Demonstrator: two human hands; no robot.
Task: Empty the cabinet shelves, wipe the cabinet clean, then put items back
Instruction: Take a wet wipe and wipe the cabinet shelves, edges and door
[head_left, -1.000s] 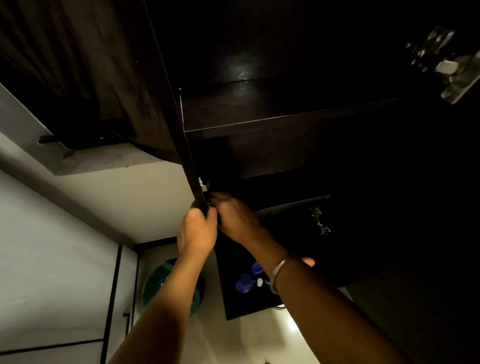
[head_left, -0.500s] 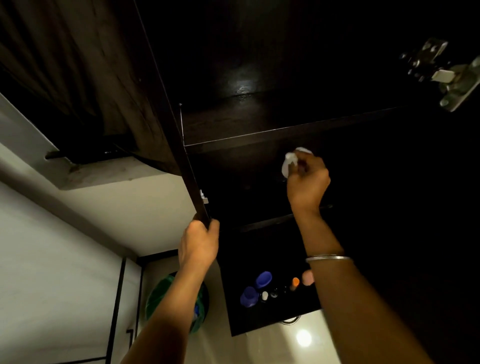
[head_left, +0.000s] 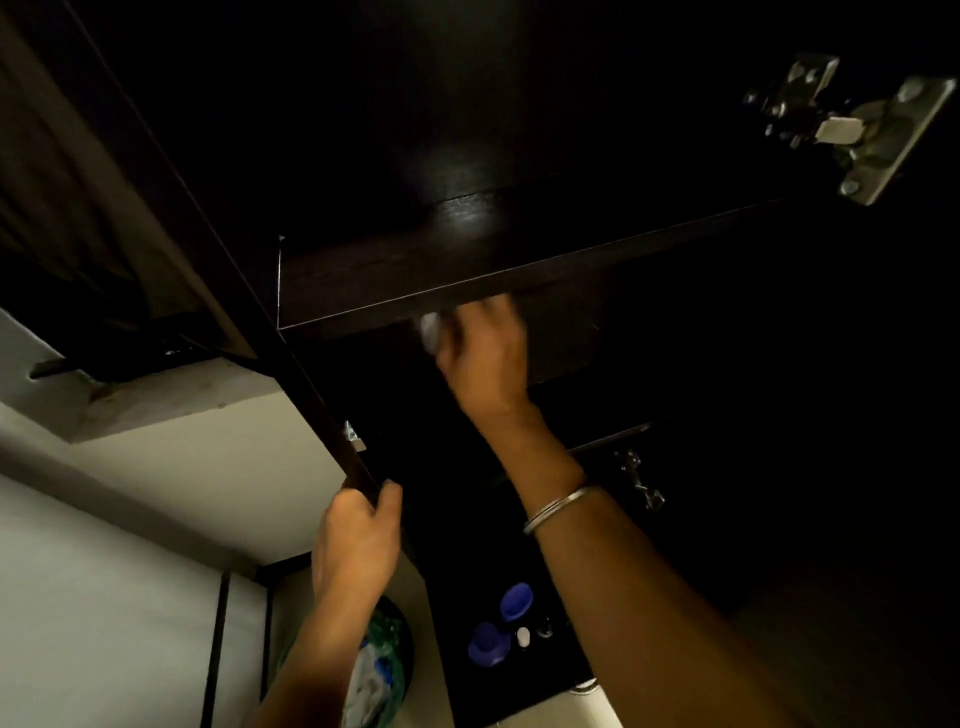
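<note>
We had our right hand (head_left: 485, 358) clenched around a small white cloth (head_left: 430, 328), pressing it against the front edge of the dark cabinet shelf (head_left: 467, 270). A metal bangle (head_left: 556, 508) sat on that wrist. Our left hand (head_left: 358, 545) gripped the lower edge of the open cabinet door (head_left: 208, 260), fingers and thumb either side of it. Far below, blue-capped bottles (head_left: 498, 629) stood on a dark surface, beside a green bin (head_left: 387, 670).

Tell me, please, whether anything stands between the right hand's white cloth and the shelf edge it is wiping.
Nothing visible does. The right hand holds the white cloth right up against the dark shelf edge; the left hand only grips the cabinet side panel, off to the left.
</note>
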